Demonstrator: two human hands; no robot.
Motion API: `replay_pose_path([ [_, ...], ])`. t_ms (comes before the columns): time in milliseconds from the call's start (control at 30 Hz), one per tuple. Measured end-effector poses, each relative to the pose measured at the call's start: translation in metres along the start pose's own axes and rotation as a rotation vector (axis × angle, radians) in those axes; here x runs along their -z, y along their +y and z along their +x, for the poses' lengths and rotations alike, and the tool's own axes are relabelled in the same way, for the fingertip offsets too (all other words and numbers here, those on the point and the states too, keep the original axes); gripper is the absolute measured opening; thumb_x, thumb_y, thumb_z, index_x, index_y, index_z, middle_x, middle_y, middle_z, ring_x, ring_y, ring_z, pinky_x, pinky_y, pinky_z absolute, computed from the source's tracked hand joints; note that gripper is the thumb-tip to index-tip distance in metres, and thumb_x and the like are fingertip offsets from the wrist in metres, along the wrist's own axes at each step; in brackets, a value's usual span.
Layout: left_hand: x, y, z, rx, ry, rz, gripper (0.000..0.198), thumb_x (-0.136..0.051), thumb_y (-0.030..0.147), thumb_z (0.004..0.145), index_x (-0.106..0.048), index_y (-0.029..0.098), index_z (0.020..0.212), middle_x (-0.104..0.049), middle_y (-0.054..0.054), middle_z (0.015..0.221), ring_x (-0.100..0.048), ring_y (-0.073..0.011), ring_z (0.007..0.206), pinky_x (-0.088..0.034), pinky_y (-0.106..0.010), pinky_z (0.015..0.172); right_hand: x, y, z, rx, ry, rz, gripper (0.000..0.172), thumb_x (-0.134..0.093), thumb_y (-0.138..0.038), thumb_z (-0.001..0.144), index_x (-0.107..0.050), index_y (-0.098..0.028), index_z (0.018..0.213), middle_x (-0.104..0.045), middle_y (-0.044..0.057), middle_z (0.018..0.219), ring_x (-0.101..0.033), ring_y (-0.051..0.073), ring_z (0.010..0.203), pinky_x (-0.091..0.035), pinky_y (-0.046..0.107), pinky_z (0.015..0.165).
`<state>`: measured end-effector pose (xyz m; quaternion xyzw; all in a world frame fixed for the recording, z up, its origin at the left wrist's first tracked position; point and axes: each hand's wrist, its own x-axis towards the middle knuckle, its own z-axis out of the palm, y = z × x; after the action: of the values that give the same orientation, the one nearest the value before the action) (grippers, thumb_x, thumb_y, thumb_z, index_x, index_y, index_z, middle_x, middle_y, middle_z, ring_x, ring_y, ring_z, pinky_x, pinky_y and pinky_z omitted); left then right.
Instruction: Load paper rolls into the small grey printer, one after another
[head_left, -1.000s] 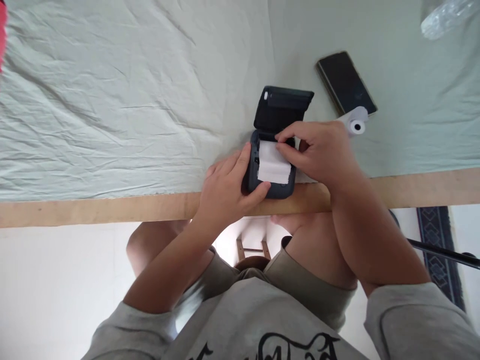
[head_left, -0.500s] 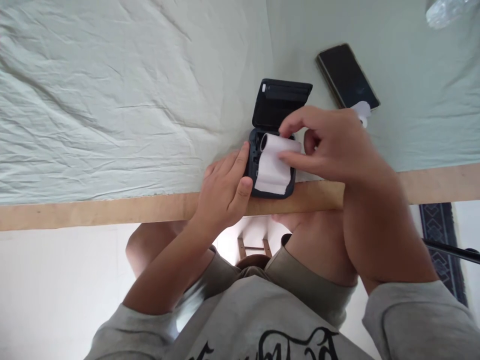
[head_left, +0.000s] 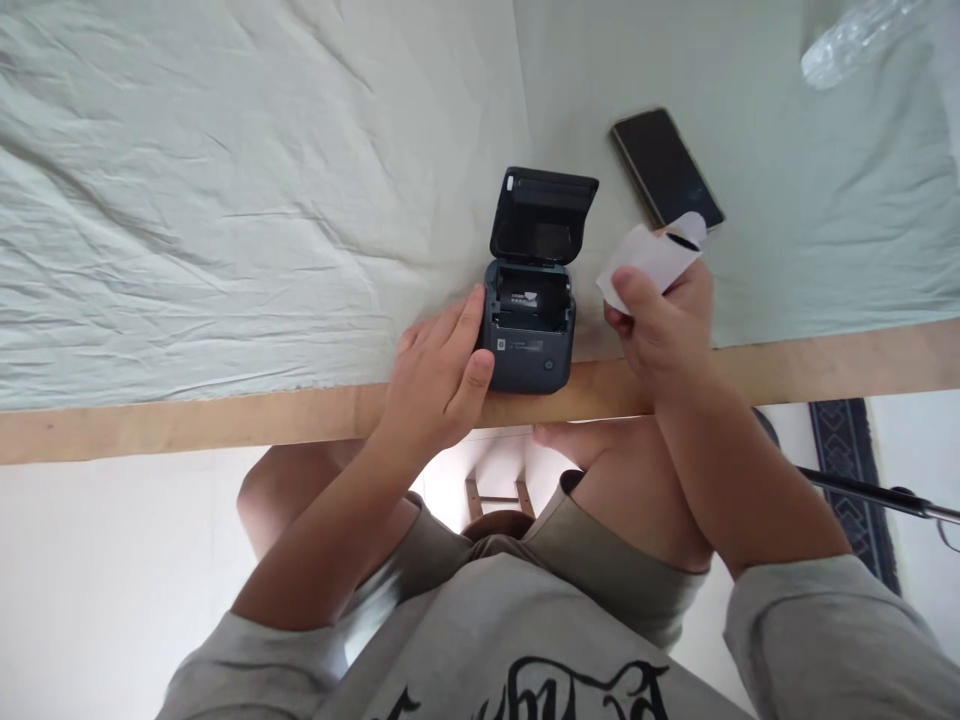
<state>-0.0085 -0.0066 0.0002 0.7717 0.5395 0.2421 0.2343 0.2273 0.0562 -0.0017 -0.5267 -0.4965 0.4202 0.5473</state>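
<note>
A small dark portable printer [head_left: 529, 372] sits at the table's front edge with its lid [head_left: 541, 212] raised. Its paper bay holds no roll, and a small label shows inside. Against the printer's left side rests my left hand [head_left: 435, 375], fingers stretched out and thumb apart. Off to the right, my right hand [head_left: 667, 325] grips a white paper roll [head_left: 651, 262] with a loose paper end under the thumb. The roll's dark core faces up and right. White paper also shows just beyond it, by the phone; whether it belongs to the roll I cannot tell.
A black smartphone [head_left: 664, 165] lies beyond my right hand. Clear crumpled plastic [head_left: 855, 45] is at the far right. Pale green cloth [head_left: 262, 200] covers the table up to its wooden front edge [head_left: 187, 420]. A dark rod [head_left: 862, 490] crosses below the table at right.
My right hand has lifted the paper roll out of the printer and carried it right, baring the bay. My left hand stays against the printer. The view has shifted slightly.
</note>
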Motion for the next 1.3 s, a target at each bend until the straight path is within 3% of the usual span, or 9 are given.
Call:
replay_pose_path([
  [133, 0.000, 0.000, 0.000, 0.004, -0.002, 0.009, 0.094, 0.004, 0.069, 0.102, -0.038, 0.008, 0.159, -0.055, -0.020, 0.153, -0.056, -0.0326, 0.136, -0.041, -0.044, 0.109, 0.000, 0.001, -0.001, 0.146, 0.008, -0.252, 0.041, -0.081, -0.048, 0.076, -0.047, -0.026, 0.073, -0.046, -0.006, 0.063, -0.046, 0.012, 0.057, -0.045, 0.030, 0.054],
  [233, 0.000, 0.000, 0.000, 0.003, -0.004, 0.019, 0.093, 0.004, 0.069, 0.103, -0.038, 0.007, 0.159, -0.054, -0.021, 0.154, -0.055, -0.0332, 0.137, -0.042, -0.045, 0.107, 0.000, -0.001, 0.000, 0.301, 0.004, -0.519, 0.028, -0.075, -0.042, 0.080, -0.052, -0.027, 0.079, -0.058, -0.002, 0.073, -0.055, 0.017, 0.069, -0.052, 0.038, 0.067],
  [467, 0.000, -0.001, 0.000, -0.007, -0.002, 0.013, 0.091, 0.002, 0.068, 0.104, -0.038, 0.008, 0.159, -0.054, -0.021, 0.153, -0.055, -0.0325, 0.138, -0.041, -0.043, 0.109, 0.003, 0.004, 0.002, 0.306, -0.080, -0.692, 0.032, -0.067, -0.027, 0.081, -0.056, -0.028, 0.111, -0.069, 0.005, 0.103, -0.064, 0.021, 0.085, -0.055, 0.040, 0.074],
  [633, 0.001, 0.000, 0.000, -0.010, -0.004, 0.017, 0.091, 0.001, 0.067, 0.104, -0.038, 0.006, 0.159, -0.055, -0.023, 0.152, -0.056, -0.0338, 0.137, -0.041, -0.044, 0.108, 0.004, 0.003, 0.000, 0.283, -0.118, -0.776, 0.034, -0.068, -0.024, 0.079, -0.057, -0.031, 0.110, -0.073, 0.005, 0.103, -0.066, 0.022, 0.077, -0.057, 0.044, 0.075],
  [733, 0.000, -0.001, 0.000, -0.013, -0.004, 0.026, 0.089, 0.001, 0.066, 0.105, -0.037, 0.006, 0.159, -0.053, -0.023, 0.154, -0.055, -0.0340, 0.138, -0.042, -0.044, 0.107, 0.010, -0.013, -0.007, 0.375, -0.075, -0.821, 0.036, -0.068, -0.028, 0.082, -0.057, -0.031, 0.116, -0.071, 0.008, 0.116, -0.069, 0.028, 0.099, -0.058, 0.049, 0.087],
  [833, 0.000, -0.001, 0.000, -0.009, -0.008, 0.033, 0.091, 0.001, 0.067, 0.104, -0.037, 0.006, 0.159, -0.053, -0.023, 0.155, -0.056, -0.0347, 0.137, -0.042, -0.044, 0.106, 0.023, -0.031, -0.009, 0.487, 0.088, -0.800, 0.023, -0.063, -0.029, 0.087, -0.058, -0.031, 0.109, -0.067, 0.009, 0.110, -0.067, 0.031, 0.105, -0.057, 0.050, 0.084],
  [900, -0.001, -0.002, 0.000, -0.009, -0.006, 0.034, 0.091, 0.001, 0.067, 0.104, -0.037, 0.006, 0.159, -0.053, -0.022, 0.154, -0.056, -0.0345, 0.136, -0.041, -0.044, 0.107, 0.035, -0.034, -0.004, 0.463, 0.199, -0.813, 0.018, -0.064, -0.028, 0.086, -0.058, -0.032, 0.103, -0.064, 0.009, 0.107, -0.065, 0.032, 0.101, -0.055, 0.051, 0.082],
  [1100, -0.002, -0.003, 0.001, -0.016, 0.014, 0.040, 0.090, 0.000, 0.067, 0.104, -0.037, 0.007, 0.159, -0.055, -0.022, 0.153, -0.057, -0.0342, 0.135, -0.042, -0.045, 0.106, 0.057, -0.002, 0.022, 0.238, 0.143, -0.921, 0.030, -0.074, -0.030, 0.075, -0.059, -0.027, 0.101, -0.062, 0.014, 0.108, -0.063, 0.032, 0.094, -0.053, 0.056, 0.087],
  [1300, -0.001, -0.002, 0.001, -0.003, 0.002, 0.040, 0.088, -0.002, 0.068, 0.103, -0.036, 0.011, 0.161, -0.055, -0.021, 0.153, -0.057, -0.0345, 0.135, -0.044, -0.047, 0.105, 0.061, 0.007, 0.021, 0.250, -0.102, -0.783, 0.037, -0.063, -0.024, 0.077, -0.060, -0.028, 0.114, -0.070, 0.009, 0.116, -0.066, 0.027, 0.095, -0.055, 0.049, 0.086],
])
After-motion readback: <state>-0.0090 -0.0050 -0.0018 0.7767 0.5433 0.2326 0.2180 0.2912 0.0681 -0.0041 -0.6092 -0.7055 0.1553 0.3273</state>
